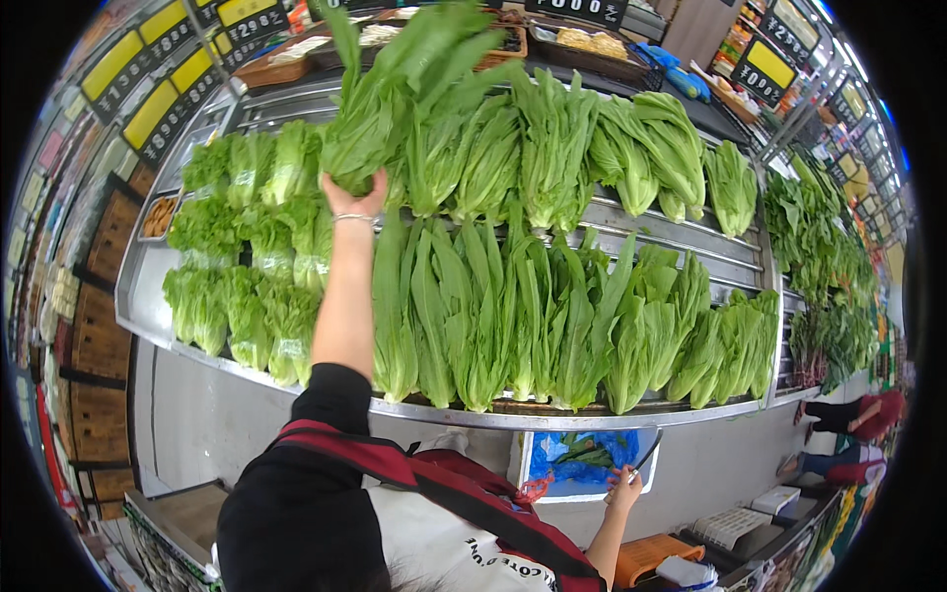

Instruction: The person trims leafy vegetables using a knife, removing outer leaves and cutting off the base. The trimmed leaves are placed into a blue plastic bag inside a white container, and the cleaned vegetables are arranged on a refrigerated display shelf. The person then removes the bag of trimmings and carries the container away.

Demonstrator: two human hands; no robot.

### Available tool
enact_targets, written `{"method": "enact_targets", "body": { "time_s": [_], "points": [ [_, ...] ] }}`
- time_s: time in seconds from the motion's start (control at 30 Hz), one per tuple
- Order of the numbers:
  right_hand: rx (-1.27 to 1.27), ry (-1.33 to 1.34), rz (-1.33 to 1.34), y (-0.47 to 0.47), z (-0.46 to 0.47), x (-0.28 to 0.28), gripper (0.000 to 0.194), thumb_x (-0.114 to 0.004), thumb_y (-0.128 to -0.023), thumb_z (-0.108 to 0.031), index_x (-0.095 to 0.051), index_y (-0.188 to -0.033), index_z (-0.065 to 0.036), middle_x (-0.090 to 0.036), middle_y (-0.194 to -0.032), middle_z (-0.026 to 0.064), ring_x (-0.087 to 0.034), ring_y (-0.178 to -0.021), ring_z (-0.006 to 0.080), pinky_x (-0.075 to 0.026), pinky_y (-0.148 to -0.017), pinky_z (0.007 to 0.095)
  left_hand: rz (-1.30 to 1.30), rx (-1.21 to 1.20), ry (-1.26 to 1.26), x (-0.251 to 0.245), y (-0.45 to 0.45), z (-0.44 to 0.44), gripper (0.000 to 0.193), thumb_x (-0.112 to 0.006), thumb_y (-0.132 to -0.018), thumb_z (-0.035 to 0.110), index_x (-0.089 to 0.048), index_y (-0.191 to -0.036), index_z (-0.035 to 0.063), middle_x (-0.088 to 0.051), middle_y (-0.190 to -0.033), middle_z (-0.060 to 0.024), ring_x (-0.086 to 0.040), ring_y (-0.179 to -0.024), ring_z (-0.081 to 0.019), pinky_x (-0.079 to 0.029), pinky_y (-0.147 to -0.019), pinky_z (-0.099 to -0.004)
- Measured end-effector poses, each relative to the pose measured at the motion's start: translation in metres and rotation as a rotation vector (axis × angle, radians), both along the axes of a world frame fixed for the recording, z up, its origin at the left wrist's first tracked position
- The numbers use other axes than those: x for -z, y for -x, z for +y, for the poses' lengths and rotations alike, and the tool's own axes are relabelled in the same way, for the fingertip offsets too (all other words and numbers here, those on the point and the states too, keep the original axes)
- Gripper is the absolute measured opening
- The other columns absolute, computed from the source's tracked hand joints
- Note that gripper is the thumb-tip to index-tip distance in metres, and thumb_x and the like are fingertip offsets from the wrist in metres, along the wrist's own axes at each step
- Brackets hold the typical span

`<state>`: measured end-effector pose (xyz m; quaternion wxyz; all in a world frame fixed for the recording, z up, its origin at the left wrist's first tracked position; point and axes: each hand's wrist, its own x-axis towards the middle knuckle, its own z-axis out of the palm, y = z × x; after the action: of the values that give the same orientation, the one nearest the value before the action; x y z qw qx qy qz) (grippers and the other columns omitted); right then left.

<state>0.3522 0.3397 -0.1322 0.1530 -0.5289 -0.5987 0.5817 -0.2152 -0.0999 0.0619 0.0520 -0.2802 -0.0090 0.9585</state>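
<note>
My left hand (pixel 355 194) grips the base of a long-leaf lettuce head (pixel 370 137), its leaves fanned upward and blurred at the top. That lettuce is at the left end of a back row of upright leafy heads (pixel 558 148) on a metal display rack (pixel 681 248). In front lies a second row of long pointed-leaf lettuce (pixel 481 318). Low at the right, my right hand (pixel 625 485) holds a knife (pixel 649 448) by its handle, blade up. The blade is close to a white foam box (pixel 527 466) lined with blue plastic, which holds loose green leaves (pixel 588 450).
Wrapped curly lettuce (pixel 255 166) fills the rack's left side. Dark leafy greens (pixel 817 229) lie beyond its right end. Price signs (pixel 248 18) stand behind. An orange crate (pixel 655 556) sits at the lower right. Two people (pixel 862 414) stand in the aisle at far right.
</note>
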Motion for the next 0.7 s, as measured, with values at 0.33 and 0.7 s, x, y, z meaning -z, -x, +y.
{"method": "enact_targets", "body": {
  "time_s": [0.33, 0.7],
  "points": [
    [0.197, 0.073, -0.171, -0.05, -0.016, -0.001, 0.018, -0.053, -0.086, -0.018, -0.051, -0.097, -0.003, -0.061, -0.074, 0.0105, -0.056, -0.051, 0.0148, -0.039, -0.038, 0.0223, 0.053, 0.226, -0.022, 0.059, -0.004, 0.039, 0.064, -0.039, -0.09, 0.043, -0.025, -0.128, -0.0058, -0.042, -0.124, -0.024, -0.048, -0.111, -0.0315, -0.045, -0.092, -0.0386],
    [0.266, 0.2, 0.031, -0.112, -0.028, 0.043, 0.019, -0.059, -0.085, -0.019, -0.043, -0.082, -0.008, -0.049, -0.058, 0.0038, -0.047, -0.043, 0.0114, -0.034, -0.034, 0.0223, 0.248, 0.186, 1.122, 0.02, -0.028, 0.02, 0.023, -0.051, -0.086, 0.018, -0.056, -0.1, 0.0002, -0.057, -0.072, -0.0055, -0.045, -0.054, -0.0085, -0.036, -0.047, -0.0207]
  ]
}}
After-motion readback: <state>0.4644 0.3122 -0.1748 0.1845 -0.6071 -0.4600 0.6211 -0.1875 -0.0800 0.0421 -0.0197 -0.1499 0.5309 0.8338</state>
